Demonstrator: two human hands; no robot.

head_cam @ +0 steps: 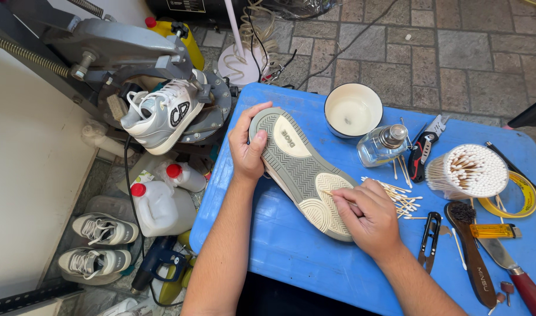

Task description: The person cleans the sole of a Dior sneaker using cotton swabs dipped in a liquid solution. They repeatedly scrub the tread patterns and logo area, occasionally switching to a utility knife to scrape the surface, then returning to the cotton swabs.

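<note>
A sneaker lies sole-up on a blue plastic table; its sole is grey with cream patches and a zigzag tread. My left hand grips the sole's far end from the left side. My right hand rests on the near end of the sole, pinching a thin wooden stick against the cream tread patch. A scatter of loose sticks and cotton swabs lies just right of that hand.
On the table: a white bowl, a small glass bottle, a tub of cotton swabs, a brush, snips, tape roll, knife. Left: a sneaker on a press, white jugs, two shoes.
</note>
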